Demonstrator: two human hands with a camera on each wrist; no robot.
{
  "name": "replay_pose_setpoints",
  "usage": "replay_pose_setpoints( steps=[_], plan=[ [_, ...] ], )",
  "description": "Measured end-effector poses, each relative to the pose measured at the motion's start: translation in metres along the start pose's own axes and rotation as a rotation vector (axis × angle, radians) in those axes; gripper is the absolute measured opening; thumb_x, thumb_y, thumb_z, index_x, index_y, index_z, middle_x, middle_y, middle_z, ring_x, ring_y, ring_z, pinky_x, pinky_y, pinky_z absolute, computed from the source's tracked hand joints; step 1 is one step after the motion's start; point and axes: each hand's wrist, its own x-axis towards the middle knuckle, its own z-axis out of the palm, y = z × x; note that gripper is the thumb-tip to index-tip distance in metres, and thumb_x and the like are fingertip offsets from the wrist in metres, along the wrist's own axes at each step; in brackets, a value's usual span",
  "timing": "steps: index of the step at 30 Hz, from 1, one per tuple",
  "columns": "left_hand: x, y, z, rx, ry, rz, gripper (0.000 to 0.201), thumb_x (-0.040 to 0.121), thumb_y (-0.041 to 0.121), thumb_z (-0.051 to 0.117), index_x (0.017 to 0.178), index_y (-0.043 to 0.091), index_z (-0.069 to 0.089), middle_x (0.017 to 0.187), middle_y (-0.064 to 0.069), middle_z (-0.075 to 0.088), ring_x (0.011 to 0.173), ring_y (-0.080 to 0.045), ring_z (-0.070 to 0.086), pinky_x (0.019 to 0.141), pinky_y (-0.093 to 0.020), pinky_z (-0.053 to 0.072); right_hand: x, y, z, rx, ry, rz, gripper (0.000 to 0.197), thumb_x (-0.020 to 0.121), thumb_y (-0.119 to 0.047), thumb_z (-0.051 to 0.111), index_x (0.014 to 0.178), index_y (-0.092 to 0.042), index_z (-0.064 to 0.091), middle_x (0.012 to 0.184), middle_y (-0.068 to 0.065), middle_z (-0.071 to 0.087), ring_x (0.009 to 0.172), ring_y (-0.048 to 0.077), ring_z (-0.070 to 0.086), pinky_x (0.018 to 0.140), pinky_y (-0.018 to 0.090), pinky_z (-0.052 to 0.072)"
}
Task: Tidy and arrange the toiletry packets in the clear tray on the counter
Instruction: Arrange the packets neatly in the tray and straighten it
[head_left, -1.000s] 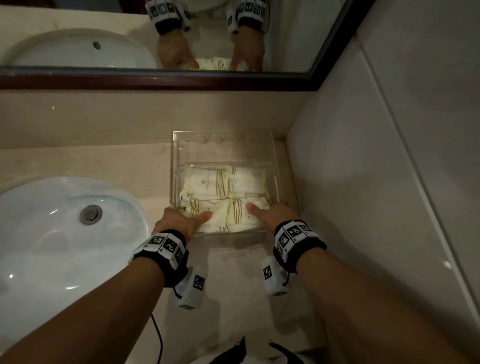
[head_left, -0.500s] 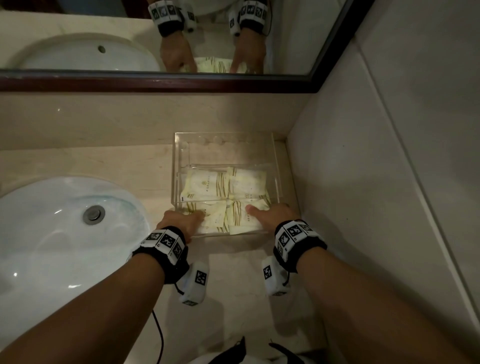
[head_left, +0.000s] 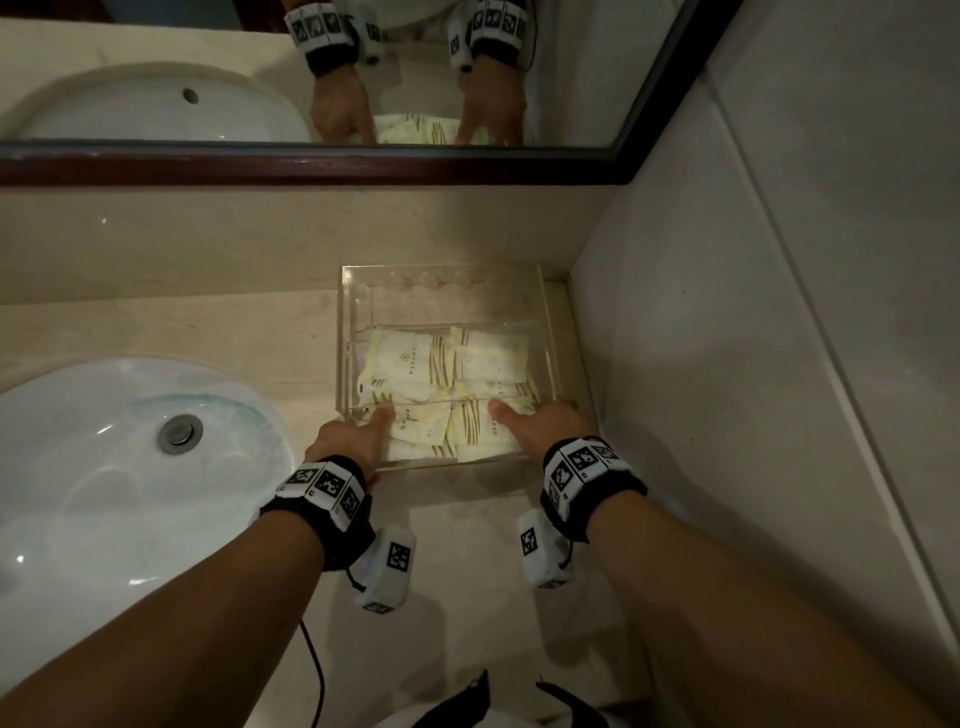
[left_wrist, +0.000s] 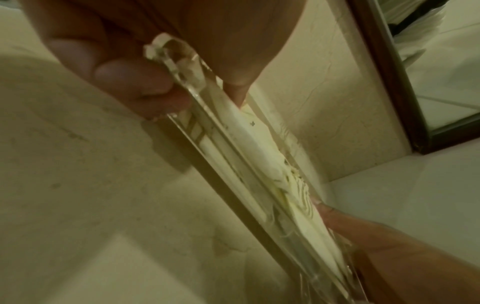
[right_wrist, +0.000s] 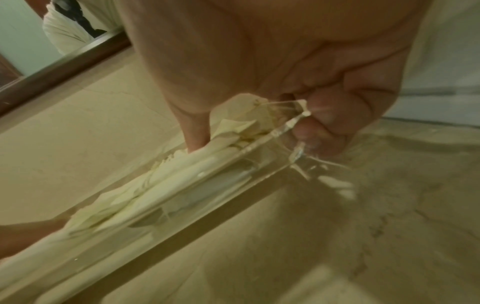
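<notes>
A clear tray (head_left: 442, 271) sits on the counter in the corner by the right wall. Several cream packets with gold stripes (head_left: 410, 358) lie flat in its near half. My left hand (head_left: 353, 439) grips the tray's near-left corner, thumb inside on a packet, fingers curled outside the wall. My right hand (head_left: 540, 426) grips the near-right corner the same way. In the left wrist view the left hand (left_wrist: 197, 86) pinches the tray (left_wrist: 233, 168) wall over the packets (left_wrist: 249, 144). The right wrist view shows the right hand (right_wrist: 249, 131) pinching the tray (right_wrist: 233, 164) beside the packets (right_wrist: 182, 176).
A white sink basin (head_left: 104, 467) is set into the beige counter (head_left: 457, 545) to the left of the tray. A dark-framed mirror (head_left: 311, 166) runs above the backsplash. The tiled wall (head_left: 727, 364) stands right beside the tray's right side.
My left thumb has slid further into the tray onto the near-left packet. The tray and my right hand have hardly moved.
</notes>
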Motion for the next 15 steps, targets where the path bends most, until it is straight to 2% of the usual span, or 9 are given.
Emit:
replay_pose_setpoints(
  steps=[5,7,9,11,13,15],
  plan=[
    [-0.004,0.003,-0.001,-0.039,-0.003,0.005,0.099,0.064,0.088,0.052,0.116,0.005,0.065,0.085,-0.013,0.072,0.062,-0.029,0.073,0.063,-0.044,0.064,0.001,0.0,-0.001,0.069,0.028,0.008,0.107,0.068,-0.083,0.057,0.135,0.0,0.039,0.131,0.014,0.058,0.117,0.031,0.058,0.076,0.029,0.042],
    [-0.006,0.006,-0.002,-0.044,-0.007,-0.006,0.097,0.067,0.086,0.054,0.115,0.003,0.064,0.087,-0.012,0.072,0.059,-0.028,0.073,0.053,-0.036,0.062,0.002,0.001,0.0,0.089,0.034,0.017,0.11,0.066,-0.084,0.057,0.134,0.001,0.039,0.131,0.014,0.058,0.116,0.031,0.058,0.075,0.029,0.041],
    [-0.006,0.008,-0.004,-0.037,-0.004,-0.016,0.095,0.069,0.085,0.056,0.113,0.001,0.064,0.086,-0.012,0.072,0.054,-0.026,0.072,0.042,-0.028,0.054,0.003,0.0,0.002,0.113,0.03,0.039,0.117,0.06,-0.089,0.055,0.134,0.001,0.042,0.13,0.015,0.059,0.114,0.031,0.059,0.075,0.029,0.043],
    [-0.007,0.01,-0.007,-0.016,0.004,-0.015,0.093,0.07,0.084,0.056,0.111,0.001,0.063,0.082,-0.011,0.071,0.05,-0.025,0.071,0.041,-0.026,0.051,0.004,0.0,0.002,0.146,0.013,0.053,0.121,0.057,-0.092,0.054,0.137,-0.001,0.043,0.135,0.015,0.057,0.117,0.031,0.058,0.081,0.031,0.046],
    [-0.007,0.012,-0.008,0.024,0.006,-0.005,0.089,0.072,0.084,0.053,0.108,0.003,0.061,0.079,-0.011,0.07,0.05,-0.025,0.071,0.043,-0.027,0.053,0.005,0.001,0.001,0.184,-0.004,0.038,0.116,0.061,-0.088,0.056,0.141,-0.005,0.041,0.142,0.014,0.05,0.124,0.032,0.054,0.092,0.035,0.046],
    [-0.006,0.013,-0.009,0.057,0.016,-0.001,0.086,0.073,0.085,0.049,0.105,0.006,0.057,0.076,-0.011,0.07,0.052,-0.025,0.072,0.054,-0.033,0.06,0.004,0.001,0.0,0.237,-0.011,0.015,0.111,0.065,-0.084,0.058,0.143,-0.008,0.04,0.148,0.013,0.044,0.129,0.032,0.049,0.101,0.037,0.044]
  ],
)
